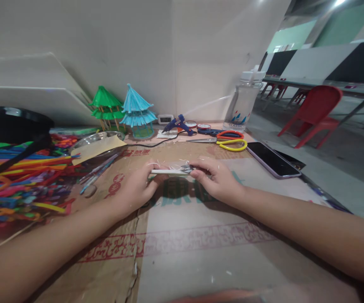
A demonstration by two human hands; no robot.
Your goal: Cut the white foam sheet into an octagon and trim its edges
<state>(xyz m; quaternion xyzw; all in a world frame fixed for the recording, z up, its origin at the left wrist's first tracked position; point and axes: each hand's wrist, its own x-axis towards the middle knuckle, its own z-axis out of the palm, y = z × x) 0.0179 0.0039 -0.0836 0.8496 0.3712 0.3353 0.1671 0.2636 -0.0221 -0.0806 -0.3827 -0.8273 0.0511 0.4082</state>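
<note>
Above the middle of the cardboard, my left hand (145, 181) is closed on the left end of a thin, flat, pale board (169, 172), thumb below and fingers behind. My right hand (215, 176) is closed at the board's other end, thumb and fingers pinching a small grey, pointed piece (186, 168) whose kind I cannot make out. Thin white strands (156, 164) stick up near the fingers of both hands. The board is seen nearly edge-on, so its upper face is mostly hidden.
Colourful pipe cleaners (17, 181) heap at left beside a metal bowl (96, 143). Behind stand green (106, 103) and blue (137, 107) pagoda models, a glue gun (180, 124) and a water bottle (242, 103). Scissors (232, 141) and a phone (273, 159) lie right of centre.
</note>
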